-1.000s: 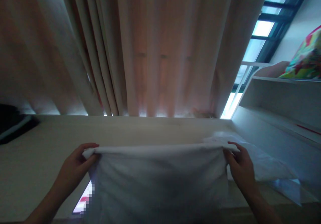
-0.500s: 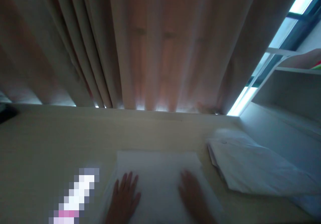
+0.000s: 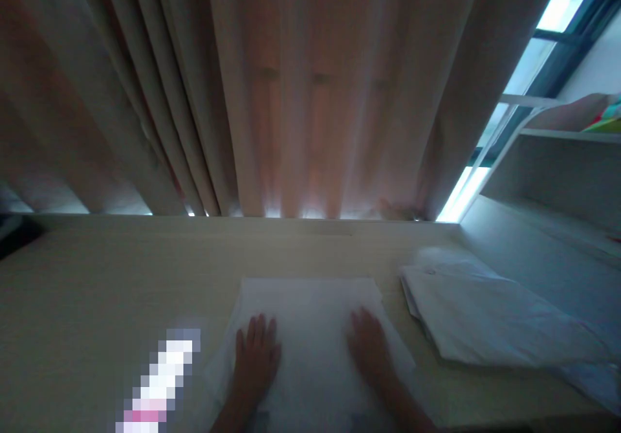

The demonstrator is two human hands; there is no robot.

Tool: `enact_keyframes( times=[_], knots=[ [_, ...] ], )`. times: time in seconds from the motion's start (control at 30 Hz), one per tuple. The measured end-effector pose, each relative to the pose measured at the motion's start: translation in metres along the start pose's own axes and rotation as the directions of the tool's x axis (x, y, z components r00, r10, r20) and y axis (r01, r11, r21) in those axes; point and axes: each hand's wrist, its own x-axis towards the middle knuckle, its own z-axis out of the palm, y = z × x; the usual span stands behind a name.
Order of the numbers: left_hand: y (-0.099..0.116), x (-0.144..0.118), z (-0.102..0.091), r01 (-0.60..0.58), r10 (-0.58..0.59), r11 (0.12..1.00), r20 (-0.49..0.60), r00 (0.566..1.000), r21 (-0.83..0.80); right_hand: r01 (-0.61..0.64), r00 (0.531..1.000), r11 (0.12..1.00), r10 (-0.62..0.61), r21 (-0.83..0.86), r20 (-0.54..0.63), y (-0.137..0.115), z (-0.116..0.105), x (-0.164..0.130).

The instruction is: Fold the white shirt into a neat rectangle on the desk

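A white sheet of thin, cloth-like material (image 3: 315, 336) lies flat on the wooden table in front of me. My left hand (image 3: 257, 352) rests palm down on its left part, fingers stretched out and a little apart. On the right part lies my right hand (image 3: 371, 349), also flat, its fingers extended but slightly blurred. Neither hand grips anything. The near edge of the sheet runs out of the picture at the bottom, where two dark patches show faintly.
To the right lies a folded white pile of cloth or bags (image 3: 495, 316), beside a white shelf unit (image 3: 557, 161). A blurred-out pixelated object (image 3: 162, 378) is on the table at left. Brown curtains (image 3: 301, 96) hang behind the table; a dark object (image 3: 19, 235) sits far left.
Both hands have slid forward, away from me, still flat on the white sheet. The sheet's far edge now reaches further up the table. The camera view has shifted slightly.
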Motion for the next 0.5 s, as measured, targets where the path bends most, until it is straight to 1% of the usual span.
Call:
enact_keyframes(
  times=[0.1,0.17,0.23,0.3,0.4,0.5],
  knots=[
    [-0.009,-0.033,-0.006,0.019,-0.019,1.0,-0.011,1.0,0.006,0.014,1.0,1.0,-0.014,-0.02,-0.008,0.019,0.004,-0.035],
    [-0.016,-0.049,-0.013,-0.006,0.006,1.0,0.011,1.0,-0.006,0.007,1.0,1.0,-0.007,-0.018,0.009,0.027,0.003,-0.053],
    [-0.02,-0.056,-0.02,-0.043,0.044,0.999,0.048,0.998,-0.034,-0.009,0.999,1.0,0.009,-0.01,0.038,0.028,-0.002,-0.061],
    [-0.021,-0.057,-0.024,-0.051,0.055,0.998,0.075,0.996,-0.047,-0.03,0.997,1.0,0.03,-0.004,0.064,0.024,-0.007,-0.061],
    [-0.022,-0.06,-0.024,0.002,0.001,0.999,0.093,0.996,-0.032,-0.077,0.994,0.997,0.076,0.008,0.081,0.024,-0.012,-0.061],
    [-0.031,-0.073,-0.019,0.108,-0.107,0.994,0.096,0.99,0.001,-0.174,0.981,0.985,0.172,0.005,0.087,0.039,-0.011,-0.073]
  ],
)
